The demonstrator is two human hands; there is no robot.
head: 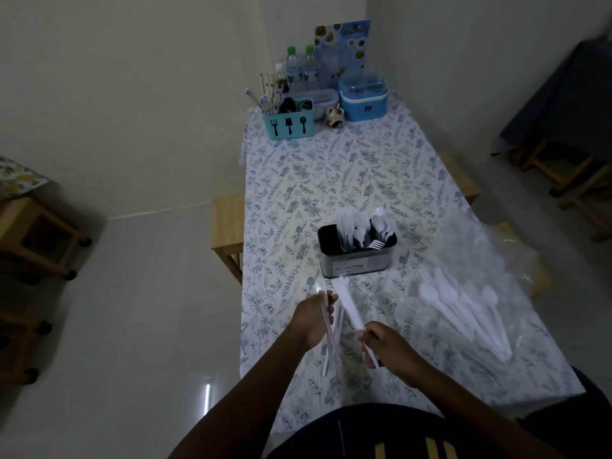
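Note:
My left hand point(313, 318) grips a few white plastic utensils point(328, 342) above the near edge of the floral-cloth table point(331, 180). My right hand point(385, 347) holds another white plastic utensil point(347, 303) by its lower end, its tip pointing up toward a dark cutlery holder point(356, 260). The holder stands just beyond both hands and contains white plastic knives, forks and spoons. A pile of loose white plastic cutlery point(463, 313) lies on a clear plastic bag to the right.
At the far end stand a blue cutlery caddy point(288, 124), water bottles point(299, 69), a blue lidded container point(362, 97) and a menu card point(342, 48). Wooden stools point(227, 226) flank the table; another table point(569, 104) is at right.

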